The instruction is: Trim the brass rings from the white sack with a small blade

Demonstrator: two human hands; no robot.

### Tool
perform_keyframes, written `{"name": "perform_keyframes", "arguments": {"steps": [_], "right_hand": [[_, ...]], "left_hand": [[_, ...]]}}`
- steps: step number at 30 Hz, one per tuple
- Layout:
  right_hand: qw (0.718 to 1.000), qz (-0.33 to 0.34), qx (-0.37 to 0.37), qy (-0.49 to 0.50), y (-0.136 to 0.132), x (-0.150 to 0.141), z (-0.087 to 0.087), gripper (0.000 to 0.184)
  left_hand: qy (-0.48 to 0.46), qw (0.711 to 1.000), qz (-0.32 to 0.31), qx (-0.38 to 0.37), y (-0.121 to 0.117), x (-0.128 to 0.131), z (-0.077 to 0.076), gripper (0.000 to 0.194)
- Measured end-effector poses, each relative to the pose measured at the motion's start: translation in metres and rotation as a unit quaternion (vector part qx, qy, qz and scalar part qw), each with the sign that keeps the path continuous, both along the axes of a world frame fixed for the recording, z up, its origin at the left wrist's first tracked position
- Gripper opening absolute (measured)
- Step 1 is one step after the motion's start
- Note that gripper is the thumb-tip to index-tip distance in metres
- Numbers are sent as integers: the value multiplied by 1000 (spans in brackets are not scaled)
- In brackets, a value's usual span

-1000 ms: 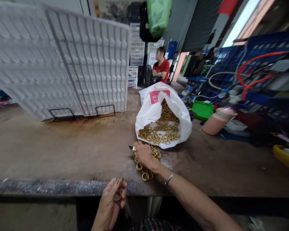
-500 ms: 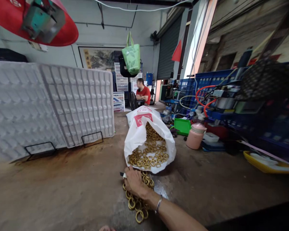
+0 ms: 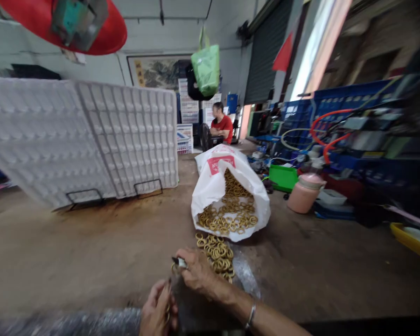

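Observation:
My right hand [image 3: 198,275], with a metal bracelet on the wrist, is closed around a small tool [image 3: 181,262] with a pale body and a dark tip; its kind is not clear. One brass ring [image 3: 174,269] shows right by the dark tip. Low in the picture my left hand [image 3: 157,309] is closed, fingers pinched together, with a brass ring [image 3: 167,312] partly visible between them. Beside my right hand lies a pile of brass rings [image 3: 219,252] on the table [image 3: 126,252]. Behind it a white sack [image 3: 210,191] lies open toward me, many more rings inside.
White moulded trays [image 3: 136,140] stand upright at left on black wire stands [image 3: 149,186]. To the right are a pink jar [image 3: 304,193], a green tray [image 3: 283,177] and a yellow tray [image 3: 411,240]. A person in red [image 3: 224,127] sits farther back. A red lamp shade [image 3: 108,30] hangs overhead.
My right hand has drawn back from the ring pile toward me, still holding the tool. My left hand has come up into view from the bottom edge. The camera view has shifted left.

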State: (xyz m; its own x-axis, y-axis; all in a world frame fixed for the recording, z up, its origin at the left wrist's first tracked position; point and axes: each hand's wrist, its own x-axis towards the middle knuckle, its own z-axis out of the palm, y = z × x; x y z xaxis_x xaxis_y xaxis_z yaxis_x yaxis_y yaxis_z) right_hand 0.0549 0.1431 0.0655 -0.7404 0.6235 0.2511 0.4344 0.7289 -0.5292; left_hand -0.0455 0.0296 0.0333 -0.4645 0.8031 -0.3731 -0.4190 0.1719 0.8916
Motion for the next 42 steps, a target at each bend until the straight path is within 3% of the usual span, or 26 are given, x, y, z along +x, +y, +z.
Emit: {"name": "perform_keyframes", "arguments": {"steps": [6, 10, 15, 20, 29, 42], "right_hand": [[991, 53, -105, 62, -26, 3, 5, 13], [977, 28, -195, 81, -28, 4, 3, 16], [965, 12, -248, 89, -31, 4, 3, 23], [948, 12, -302, 99, -33, 2, -3, 24], [950, -2, -294, 103, -35, 0, -2, 20], [939, 16, -318, 129, -36, 0, -2, 24]], "left_hand": [[63, 998, 16, 14, -6, 13, 20, 43], [112, 993, 35, 10, -10, 14, 18, 38], [211, 975, 59, 33, -11, 14, 16, 25], [287, 955, 45, 63, -13, 14, 20, 15], [126, 992, -20, 15, -19, 18, 25, 34], [1, 998, -27, 65, -22, 16, 21, 28]]}}
